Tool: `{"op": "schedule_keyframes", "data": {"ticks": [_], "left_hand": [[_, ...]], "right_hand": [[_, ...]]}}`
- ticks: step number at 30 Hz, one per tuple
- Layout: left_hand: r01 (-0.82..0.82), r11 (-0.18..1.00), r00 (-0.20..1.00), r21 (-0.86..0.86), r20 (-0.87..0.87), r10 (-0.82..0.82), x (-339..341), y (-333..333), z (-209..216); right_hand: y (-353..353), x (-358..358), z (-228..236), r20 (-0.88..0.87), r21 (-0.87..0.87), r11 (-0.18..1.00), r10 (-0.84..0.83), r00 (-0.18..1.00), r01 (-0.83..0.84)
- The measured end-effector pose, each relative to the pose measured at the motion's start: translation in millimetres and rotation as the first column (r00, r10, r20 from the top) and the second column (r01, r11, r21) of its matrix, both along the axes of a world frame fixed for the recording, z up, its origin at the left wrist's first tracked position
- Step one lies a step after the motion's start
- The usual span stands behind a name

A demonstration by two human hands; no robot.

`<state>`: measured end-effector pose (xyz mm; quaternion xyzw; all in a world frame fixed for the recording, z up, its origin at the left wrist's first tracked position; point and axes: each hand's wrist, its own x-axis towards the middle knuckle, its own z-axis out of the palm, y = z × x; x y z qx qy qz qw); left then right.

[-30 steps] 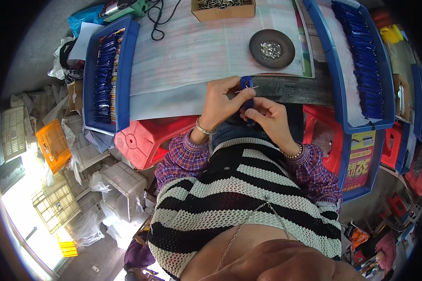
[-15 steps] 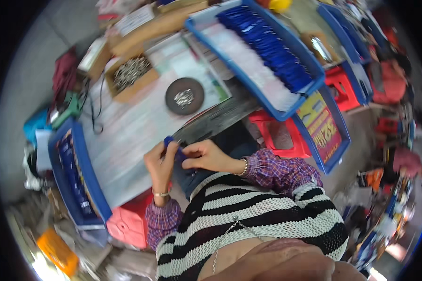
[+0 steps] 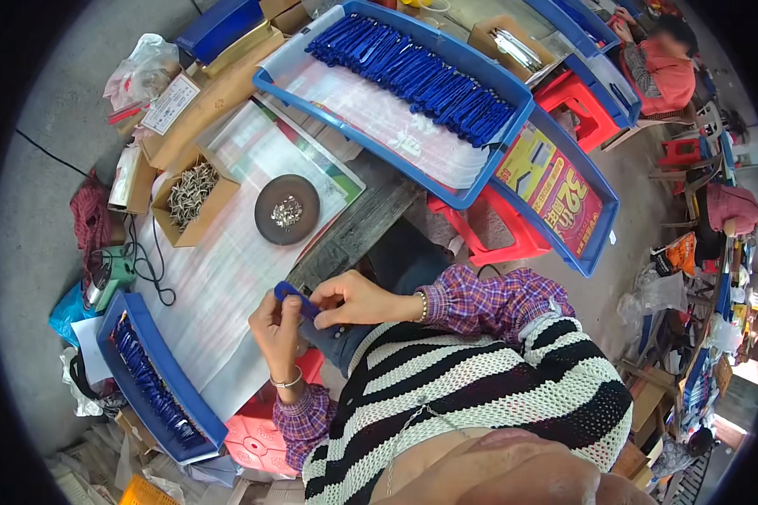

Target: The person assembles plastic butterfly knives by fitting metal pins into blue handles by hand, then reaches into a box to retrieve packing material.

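1. Gripping a small blue plastic part (image 3: 293,296), both hands are seen close together above the near edge of the tabletop (image 3: 358,225).
2. The left hand (image 3: 276,330) is closed around the lower end of the blue part, with the thumb pressed on it.
3. The right hand (image 3: 351,300) is closed in a pinch on the upper side of the same part, and its fingertips touch those of the left hand.
4. A white printed sheet (image 3: 227,278) is spread on the tabletop just beyond the hands.
5. A round dark dish (image 3: 287,209) with small metal pieces is placed on this sheet, well apart from the hands.
6. A cardboard box (image 3: 192,196) filled with metal clips is seen just beside the dish, on its left.
7. A blue tray (image 3: 147,383) with a row of blue parts is placed to the left of the hands, near the left forearm.
8. A larger blue tray (image 3: 396,88), also holding many blue parts, is placed at the far side.
9. A red stool (image 3: 488,231) is seen under the larger tray.
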<state>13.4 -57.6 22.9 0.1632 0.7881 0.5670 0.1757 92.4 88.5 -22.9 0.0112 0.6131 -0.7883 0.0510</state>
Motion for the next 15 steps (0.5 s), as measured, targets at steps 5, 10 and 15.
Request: {"op": "schedule_keyframes", "data": {"ticks": [5, 10, 15], "left_hand": [[-0.038, 0.999, 0.998, -0.027, -0.057, 0.036, 5, 3, -4], [0.032, 0.986, 0.999, -0.164, -0.029, -0.037, -3, 6, 1], [0.074, 0.993, 0.988, 0.097, 0.129, -0.086, 0, 7, -17]], "right_hand": [[5, -1, 3, -0.050, 0.095, 0.993, -0.066, 0.997, 0.071], [6, 1, -3, 0.086, -0.063, 0.996, -0.055, 0.995, 0.061], [15, 4, 5, 0.275, -0.106, 0.993, -0.023, 0.961, 0.054]]}}
